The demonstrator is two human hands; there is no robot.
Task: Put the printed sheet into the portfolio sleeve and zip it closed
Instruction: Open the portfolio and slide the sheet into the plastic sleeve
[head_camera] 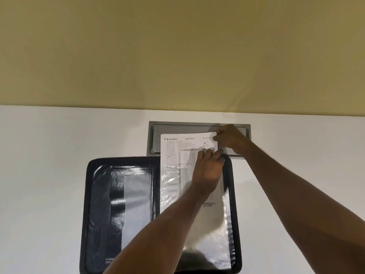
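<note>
A black zip portfolio (94,194) lies open on the white table. Its right half carries a clear plastic sleeve (209,234). The printed sheet (183,143) stands partly inside that sleeve, with its top third sticking out past the portfolio's far edge. My right hand (230,138) pinches the sheet's top right corner. My left hand (209,167) rests on the sleeve's open top edge, fingers pressed on the plastic and the paper. The lower part of the sheet shows dimly through the sleeve. No zip pull is visible.
A grey recessed cable hatch (177,128) is set in the table just behind the portfolio, under the sheet's top. A yellow wall (177,56) rises directly behind the table. The portfolio's left half holds black pockets (118,194).
</note>
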